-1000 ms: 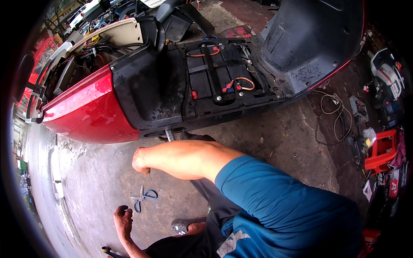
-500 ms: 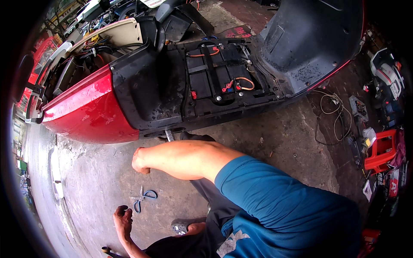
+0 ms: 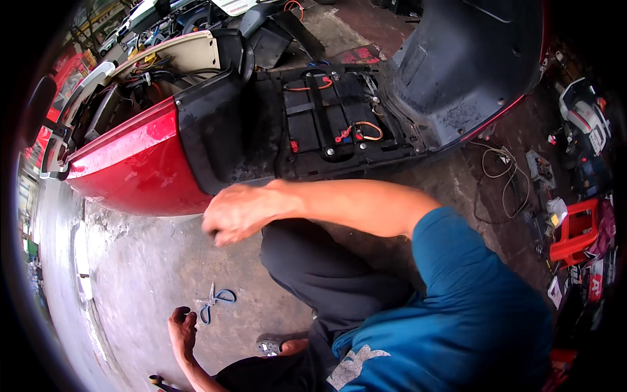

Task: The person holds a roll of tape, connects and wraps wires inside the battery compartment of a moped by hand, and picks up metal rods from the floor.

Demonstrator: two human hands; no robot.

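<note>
My right hand [image 3: 238, 212] hangs beside the lower side of a red and black scooter [image 3: 130, 166], smeared by motion, so its fingers cannot be read. Low on the left, my left hand [image 3: 181, 326] has its fingers curled and their tips darkened; what they hold, if anything, is hidden. Scissors [image 3: 208, 304] with blue handles lie on the concrete just past that hand, blades apart. In the scooter's opened footboard sit black batteries [image 3: 333, 114] under crossing straps, with red terminals and a short orange cable [image 3: 370, 129]. Neither hand touches the batteries.
Wires fill the scooter's opened seat section [image 3: 140, 88]. Black panels [image 3: 277, 39] lie beyond it. At right are a coiled cable [image 3: 516, 176], a red plastic stool [image 3: 575, 228] and a white fairing [image 3: 581, 111]. A dark-handled tool [image 3: 157, 379] lies at the lower left.
My right forearm has swung up and back, bringing the hand into fuller view beside the scooter. My knee shows more now. The left hand has barely shifted; the scissors lie unmoved.
</note>
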